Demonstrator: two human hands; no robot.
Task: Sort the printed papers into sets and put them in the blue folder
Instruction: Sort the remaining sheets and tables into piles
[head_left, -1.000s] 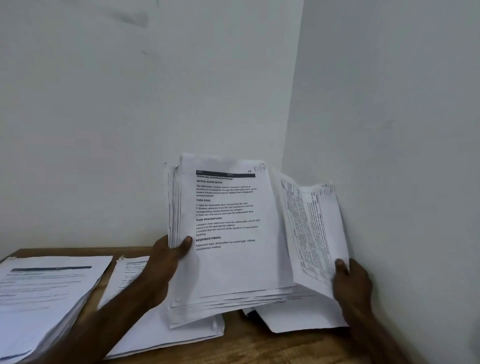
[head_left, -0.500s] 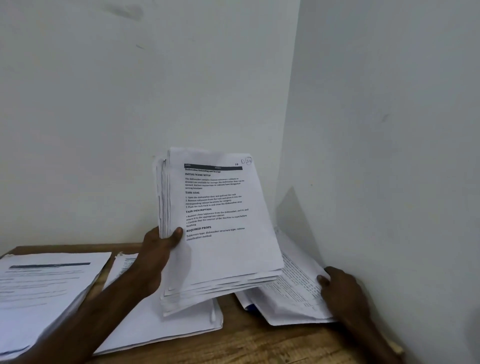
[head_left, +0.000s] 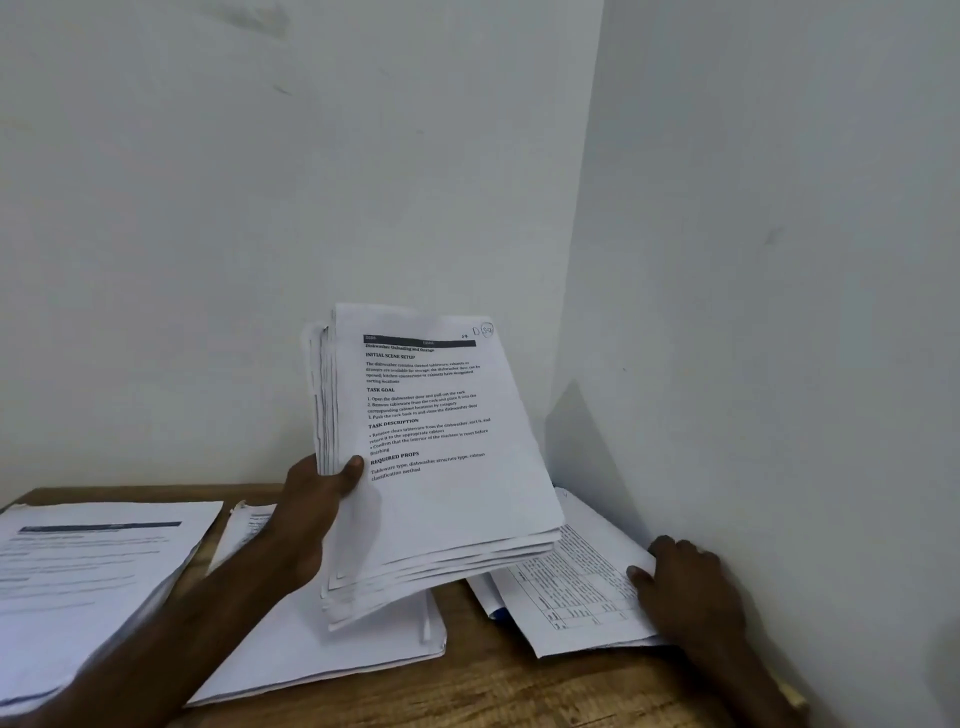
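Note:
My left hand grips a thick stack of printed papers by its left edge and holds it tilted up above the wooden table. The top page has black headings. My right hand lies low by the right wall, thumb on the right edge of a sheet printed with a table, fingers curled at that edge. The sheet lies flat on a small pile. A sliver of blue shows under that pile; I cannot tell whether it is the folder.
A tall pile of papers sits at the table's left. Another pile lies in the middle, under my left forearm. White walls meet in a corner just behind the table and close on the right.
My right hand has brought the table-printed sheet down from beside the held stack and laid it flat on the right pile. The stack in my left hand shifted slightly left.

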